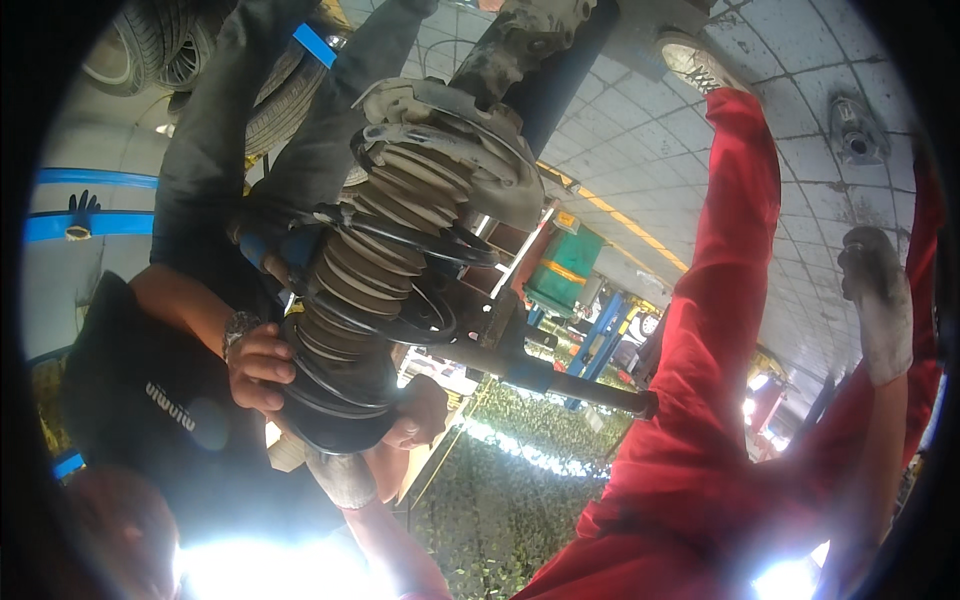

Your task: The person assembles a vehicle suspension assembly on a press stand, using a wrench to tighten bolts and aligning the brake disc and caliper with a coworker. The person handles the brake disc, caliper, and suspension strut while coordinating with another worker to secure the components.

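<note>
— What's in the middle of the shot?

— A car suspension strut (400, 250), with a black coil spring (420, 235) wound round a ribbed dust boot (375, 260), held up in a tiled workshop. Its long axis runs on a slant from lower left to upper right. The broad, round end points down-left, and the grey mounting plate (470, 140) and the upper shaft point up-right toward the top edge.

— Who has hold of it?

— A co-worker in a black shirt, at left. One bare hand with a wristwatch (255, 365) wraps the rim of the low end, and the other bare hand (418, 412) cups the same end from the right.

— And the person in red overalls?

— The left hand (340, 475), in a grey glove, comes up from the lower edge and sits right under the strut's low end, touching it. The strut hides the fingers, so I cannot tell whether they are closed round it. The right hand (875, 300), also gloved, is raised at far right, well apart from the strut. The fingers look loosely curled and nothing shows in them, but how far open the hand is I cannot tell.

— Anything else near it?

— A dark rod with a blue sleeve (530, 375) runs from beside the strut's low half toward the red trouser leg (720, 250). Tyres (170, 50) are stacked at upper left.
</note>
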Demonstrator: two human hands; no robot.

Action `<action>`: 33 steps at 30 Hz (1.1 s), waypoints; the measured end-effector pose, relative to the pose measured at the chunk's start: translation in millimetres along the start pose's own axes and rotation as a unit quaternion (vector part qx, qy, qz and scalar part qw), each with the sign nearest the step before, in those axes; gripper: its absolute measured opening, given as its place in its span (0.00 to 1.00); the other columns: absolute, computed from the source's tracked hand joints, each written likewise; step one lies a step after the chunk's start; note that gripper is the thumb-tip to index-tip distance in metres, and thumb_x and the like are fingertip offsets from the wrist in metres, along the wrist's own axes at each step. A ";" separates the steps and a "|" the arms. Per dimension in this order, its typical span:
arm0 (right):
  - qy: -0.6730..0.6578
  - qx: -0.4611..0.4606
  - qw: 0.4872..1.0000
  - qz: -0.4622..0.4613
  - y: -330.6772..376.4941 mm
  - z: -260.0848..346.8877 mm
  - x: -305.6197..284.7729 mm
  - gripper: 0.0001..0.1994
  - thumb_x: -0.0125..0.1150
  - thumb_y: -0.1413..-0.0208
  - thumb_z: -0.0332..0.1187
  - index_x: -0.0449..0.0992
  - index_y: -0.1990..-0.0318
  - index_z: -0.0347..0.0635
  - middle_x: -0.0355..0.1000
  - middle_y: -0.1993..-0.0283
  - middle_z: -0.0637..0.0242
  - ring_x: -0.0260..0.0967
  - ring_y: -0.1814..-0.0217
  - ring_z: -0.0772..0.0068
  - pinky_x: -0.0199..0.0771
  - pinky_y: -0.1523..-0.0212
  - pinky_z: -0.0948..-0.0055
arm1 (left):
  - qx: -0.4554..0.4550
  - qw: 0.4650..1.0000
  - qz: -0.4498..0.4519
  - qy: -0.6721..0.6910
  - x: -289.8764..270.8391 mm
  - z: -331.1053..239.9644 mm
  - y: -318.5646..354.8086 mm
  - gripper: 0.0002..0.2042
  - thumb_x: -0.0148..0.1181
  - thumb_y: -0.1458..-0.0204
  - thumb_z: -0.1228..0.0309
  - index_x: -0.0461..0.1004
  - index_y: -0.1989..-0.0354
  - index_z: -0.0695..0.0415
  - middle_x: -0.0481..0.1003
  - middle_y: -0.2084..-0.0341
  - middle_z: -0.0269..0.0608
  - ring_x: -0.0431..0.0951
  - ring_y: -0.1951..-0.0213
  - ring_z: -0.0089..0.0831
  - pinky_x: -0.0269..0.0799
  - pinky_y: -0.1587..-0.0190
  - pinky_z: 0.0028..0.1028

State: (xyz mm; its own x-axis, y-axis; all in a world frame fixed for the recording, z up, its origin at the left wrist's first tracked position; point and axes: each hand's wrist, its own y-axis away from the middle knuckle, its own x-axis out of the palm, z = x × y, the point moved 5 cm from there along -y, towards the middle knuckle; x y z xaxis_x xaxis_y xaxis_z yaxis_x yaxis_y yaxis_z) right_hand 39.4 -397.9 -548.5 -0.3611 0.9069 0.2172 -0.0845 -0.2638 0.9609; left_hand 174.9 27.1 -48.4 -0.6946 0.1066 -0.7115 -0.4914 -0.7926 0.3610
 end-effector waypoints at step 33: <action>-0.017 -0.005 1.000 0.018 -9.0 -4.1 6.8 0.08 0.59 0.30 0.27 0.77 0.47 0.42 0.66 0.65 0.76 0.57 0.67 0.85 0.60 0.65 0.78 | -0.003 0.999 0.021 0.036 0.6 -2.8 -4.3 0.42 0.66 0.38 0.36 0.75 0.37 0.69 0.84 0.48 0.53 0.84 0.48 0.39 0.76 0.45 0.37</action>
State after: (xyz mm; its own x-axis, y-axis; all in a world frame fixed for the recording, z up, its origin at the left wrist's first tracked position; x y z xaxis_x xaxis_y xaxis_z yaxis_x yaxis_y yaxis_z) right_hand 33.9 -390.7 -556.4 -0.3325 0.9074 0.2570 -0.0816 -0.2991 0.9507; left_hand 178.0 28.9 -52.1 -0.6753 0.0299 -0.7369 -0.4591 -0.7990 0.3883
